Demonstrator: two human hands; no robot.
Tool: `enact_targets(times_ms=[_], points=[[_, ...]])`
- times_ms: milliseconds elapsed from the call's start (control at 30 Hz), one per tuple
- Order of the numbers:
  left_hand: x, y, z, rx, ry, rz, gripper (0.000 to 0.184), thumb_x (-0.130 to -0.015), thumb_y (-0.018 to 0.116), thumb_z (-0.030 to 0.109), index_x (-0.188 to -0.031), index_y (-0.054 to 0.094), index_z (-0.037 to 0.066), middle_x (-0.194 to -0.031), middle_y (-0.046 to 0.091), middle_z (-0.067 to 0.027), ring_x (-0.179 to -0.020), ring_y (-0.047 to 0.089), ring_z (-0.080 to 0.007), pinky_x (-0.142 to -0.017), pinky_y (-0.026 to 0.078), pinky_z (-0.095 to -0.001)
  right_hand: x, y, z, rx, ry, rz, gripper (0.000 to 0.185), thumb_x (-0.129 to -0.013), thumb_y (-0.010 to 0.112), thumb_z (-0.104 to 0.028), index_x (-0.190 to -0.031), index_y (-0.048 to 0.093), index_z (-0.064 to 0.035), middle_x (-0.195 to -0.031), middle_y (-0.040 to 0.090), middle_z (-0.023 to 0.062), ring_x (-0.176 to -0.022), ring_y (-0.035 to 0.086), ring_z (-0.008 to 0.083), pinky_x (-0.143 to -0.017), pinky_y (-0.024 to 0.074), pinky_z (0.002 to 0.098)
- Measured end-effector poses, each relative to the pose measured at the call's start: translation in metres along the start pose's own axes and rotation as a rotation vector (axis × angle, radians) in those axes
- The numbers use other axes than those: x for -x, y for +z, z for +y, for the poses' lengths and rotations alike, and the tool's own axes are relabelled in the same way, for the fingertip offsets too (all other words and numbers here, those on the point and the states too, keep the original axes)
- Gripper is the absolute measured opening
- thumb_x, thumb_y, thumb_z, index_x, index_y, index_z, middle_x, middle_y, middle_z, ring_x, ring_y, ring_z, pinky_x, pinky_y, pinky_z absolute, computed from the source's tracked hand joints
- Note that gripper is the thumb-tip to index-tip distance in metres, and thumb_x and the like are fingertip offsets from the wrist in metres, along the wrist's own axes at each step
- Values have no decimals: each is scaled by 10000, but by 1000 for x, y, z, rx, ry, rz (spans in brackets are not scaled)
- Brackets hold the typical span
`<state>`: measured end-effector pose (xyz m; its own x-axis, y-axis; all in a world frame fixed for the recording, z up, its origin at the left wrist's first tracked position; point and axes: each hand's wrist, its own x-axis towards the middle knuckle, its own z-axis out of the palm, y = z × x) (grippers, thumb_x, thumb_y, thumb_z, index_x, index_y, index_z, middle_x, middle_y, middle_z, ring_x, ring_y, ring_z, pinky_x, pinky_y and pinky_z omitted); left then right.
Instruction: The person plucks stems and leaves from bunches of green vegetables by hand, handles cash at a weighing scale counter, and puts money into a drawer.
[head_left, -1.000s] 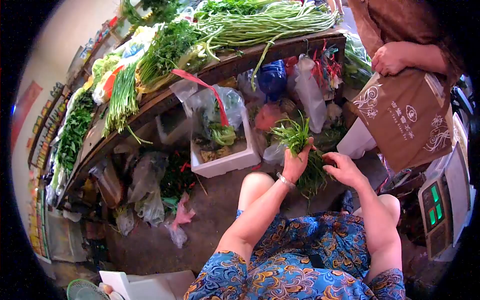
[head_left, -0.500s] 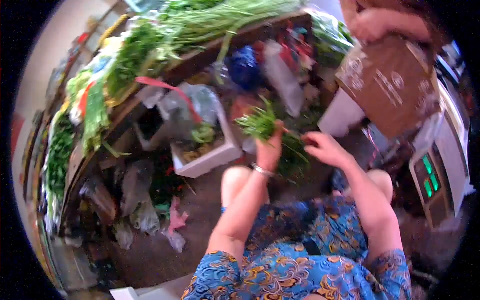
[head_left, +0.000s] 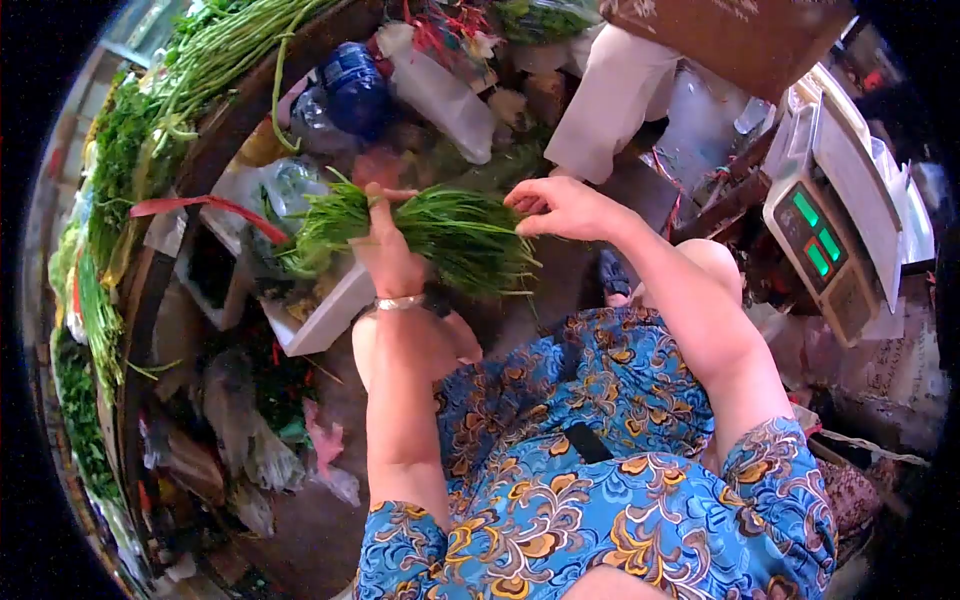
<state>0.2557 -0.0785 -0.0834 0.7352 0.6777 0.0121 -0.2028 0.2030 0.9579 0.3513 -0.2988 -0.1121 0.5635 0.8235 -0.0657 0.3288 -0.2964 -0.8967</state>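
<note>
My left hand [head_left: 388, 250], with a bracelet at the wrist, is wrapped around the middle of a bunch of long, thin green leaves that look like chives [head_left: 460, 235]. The leaves lie roughly level and fan out to the right. Just off their right end hovers my right hand [head_left: 570, 208], fingers loosely curled and a gap between thumb and forefinger. Nothing shows in it. Below the bunch is a white foam box [head_left: 325, 315], partly covered by the leaves and my left hand.
A scale [head_left: 825, 235] with a lit green display stands at right. Long beans [head_left: 240, 45] and leafy greens line the curved stall edge [head_left: 215, 145] at left. Plastic bags [head_left: 270, 455] and a blue bottle [head_left: 355, 90] lie around. Another person's pale trouser leg [head_left: 610, 100] is ahead, below a cardboard box [head_left: 730, 35].
The bunch has swung from upright and foreshortened to lying sideways, its leaves spread rightward. My view has turned, so both hands appear further left. The cardboard box has risen in view.
</note>
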Motion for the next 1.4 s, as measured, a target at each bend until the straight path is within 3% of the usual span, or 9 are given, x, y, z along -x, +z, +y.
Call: enact_targets(times_ms=[167, 300, 400, 667, 733, 833, 1133, 1233, 1400], points=[[-7, -10, -3, 10, -89, -51, 343, -950, 492, 407, -884, 566, 78, -901, 623, -51, -827, 587, -180, -740, 488, -330, 1, 15, -4, 93, -39, -45, 590, -716, 755, -363, -1144, 566, -4, -1059, 635, 177, -988, 607, 297, -863, 478, 359], [-12, -16, -7, 99, -155, -50, 340, -963, 463, 400, -909, 572, 83, -926, 635, -76, -844, 601, -197, -747, 497, -328, -5, 21, -4, 86, -92, -13, 373, -823, 665, -299, -1036, 611, 3, -911, 664, 128, -837, 632, 241, -771, 504, 340], [-11, -17, 2, 171, -216, -18, 341, -969, 447, 393, -928, 577, 81, -952, 642, -85, -857, 610, -202, -754, 503, -322, -10, 10, -6, -548, 39, -31, 232, -943, 532, -205, -947, 614, 12, -808, 647, 65, -725, 617, 121, -686, 507, 239], [-24, -45, -11, 69, -125, 5, 299, -976, 442, 354, -1010, 570, 86, -981, 635, -75, -856, 609, -225, -751, 515, -347, 1, -3, -1, -580, 89, 35, 236, -917, 547, -229, -879, 624, -10, -755, 642, 50, -659, 591, 107, -598, 472, 237], [-25, -40, -2, 197, -179, 80, 306, -973, 450, 355, -1035, 563, 78, -978, 631, -71, -853, 605, -233, -752, 515, -363, -1, -6, 7, -152, 214, 214, 177, -872, 586, -190, -860, 629, -19, -757, 643, 40, -661, 591, 112, -603, 478, 250], [-35, -55, -11, 159, -151, 36, 349, -964, 464, 378, -1066, 558, 58, -989, 624, -76, -866, 600, -248, -768, 516, -396, -1, 8, 14, -460, 79, 35, 147, -827, 616, -166, -855, 636, -23, -761, 647, 35, -661, 591, 106, -614, 485, 259], [-31, -47, -15, 464, -340, 0, 340, -957, 464, 409, -984, 565, 85, -960, 625, -69, -829, 590, -258, -768, 508, -406, -7, 57, 1, 81, -62, 0, 622, -812, 624, -386, -1257, 486, 27, -1262, 512, 240, -1193, 477, 346, -1004, 385, 369], [-32, -45, -15, 469, -355, 10, 317, -950, 487, 400, -981, 570, 96, -904, 618, -60, -780, 582, -216, -725, 510, -370, -19, 80, 11, -58, 3, 84, 441, -843, 585, -336, -1103, 580, 19, -1025, 633, 206, -973, 601, 308, -847, 465, 399], [-46, -62, -33, 62, -103, 58, 313, -948, 499, 391, -1000, 596, 98, -960, 636, -47, -803, 600, -203, -699, 514, -351, -17, 41, -14, -456, 208, -136, 270, -880, 590, -259, -999, 642, -22, -813, 626, -2, -727, 545, 89, -637, 439, 272]])
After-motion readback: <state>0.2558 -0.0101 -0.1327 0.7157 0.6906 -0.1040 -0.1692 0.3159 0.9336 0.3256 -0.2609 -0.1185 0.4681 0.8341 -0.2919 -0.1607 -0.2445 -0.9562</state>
